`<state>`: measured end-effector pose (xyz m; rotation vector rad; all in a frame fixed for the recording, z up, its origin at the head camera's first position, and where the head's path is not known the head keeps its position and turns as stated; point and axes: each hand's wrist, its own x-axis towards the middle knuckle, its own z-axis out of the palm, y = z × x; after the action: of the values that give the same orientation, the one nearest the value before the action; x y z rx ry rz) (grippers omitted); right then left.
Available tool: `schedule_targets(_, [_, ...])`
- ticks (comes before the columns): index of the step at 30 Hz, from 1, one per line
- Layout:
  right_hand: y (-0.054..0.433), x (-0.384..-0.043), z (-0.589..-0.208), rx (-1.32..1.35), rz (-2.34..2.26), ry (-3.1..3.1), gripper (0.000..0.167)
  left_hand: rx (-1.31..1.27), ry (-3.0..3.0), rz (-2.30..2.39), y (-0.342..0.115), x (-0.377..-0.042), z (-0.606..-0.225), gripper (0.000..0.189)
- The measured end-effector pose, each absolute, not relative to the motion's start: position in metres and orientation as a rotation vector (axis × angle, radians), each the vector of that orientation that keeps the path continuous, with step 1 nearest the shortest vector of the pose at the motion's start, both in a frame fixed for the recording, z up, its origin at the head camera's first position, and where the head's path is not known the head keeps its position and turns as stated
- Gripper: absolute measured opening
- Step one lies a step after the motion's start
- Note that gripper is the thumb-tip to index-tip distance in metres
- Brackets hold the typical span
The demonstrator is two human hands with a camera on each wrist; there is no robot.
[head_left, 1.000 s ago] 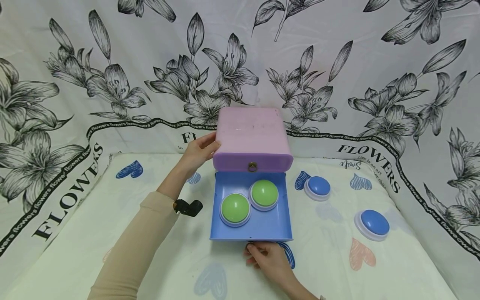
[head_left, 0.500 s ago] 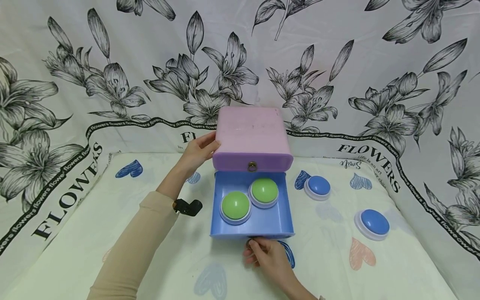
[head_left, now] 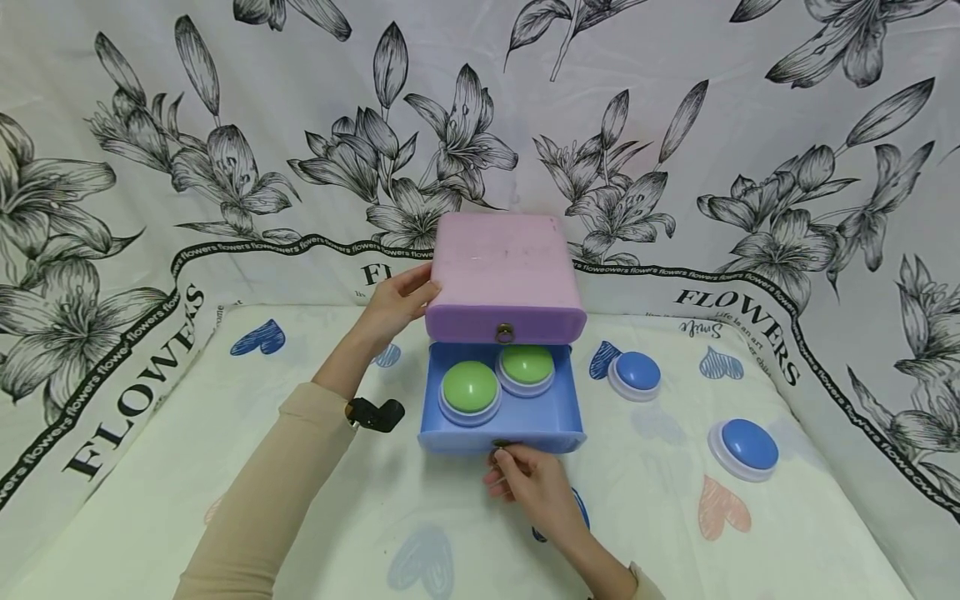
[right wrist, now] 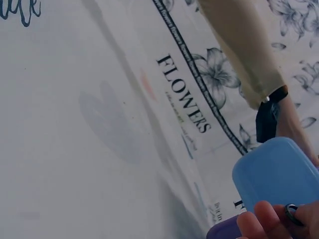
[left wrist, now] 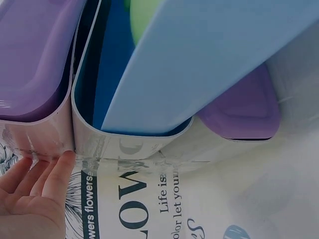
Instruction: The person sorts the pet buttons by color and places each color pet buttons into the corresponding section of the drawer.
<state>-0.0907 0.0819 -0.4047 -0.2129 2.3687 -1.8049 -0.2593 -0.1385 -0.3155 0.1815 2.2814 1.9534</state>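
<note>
A small drawer cabinet point(head_left: 502, 258) with a pink top and a purple top drawer stands at the back middle. Its blue drawer point(head_left: 536, 417) is partly out and holds two round push buttons, a front green one point(head_left: 470, 386) and a rear green one point(head_left: 527, 365) partly under the top drawer. My left hand point(head_left: 393, 304) touches the cabinet's left side with fairly straight fingers, as the left wrist view also shows. With thumb and fingers, my right hand point(head_left: 536, 483) pinches the ring pull point(right wrist: 292, 214) on the blue drawer's front.
To the right of the cabinet lie two blue push buttons, one nearer the back point(head_left: 637, 372) and one farther right point(head_left: 750, 446). A lower purple drawer point(left wrist: 244, 112) shows beneath the blue one. Flower-printed cloth point(head_left: 637, 50) hangs behind.
The blue drawer has slid partway back toward the cabinet, carrying both green push buttons. My right hand has moved forward with its ring pull; my left hand has stayed on the side.
</note>
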Motion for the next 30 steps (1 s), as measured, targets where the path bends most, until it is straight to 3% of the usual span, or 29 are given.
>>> schedule_targets(8, [0.081, -0.113, -0.434, -0.228, -1.839, 2.405, 0.032, 0.180, 2.282, 1.944, -0.136, -0.253, -0.308, 0.058])
schedule_targets(30, [0.077, -0.137, -0.426, -0.175, -1.885, 2.404, 0.035, 0.165, 2.274, 1.944, -0.137, -0.253, -0.309, 0.058])
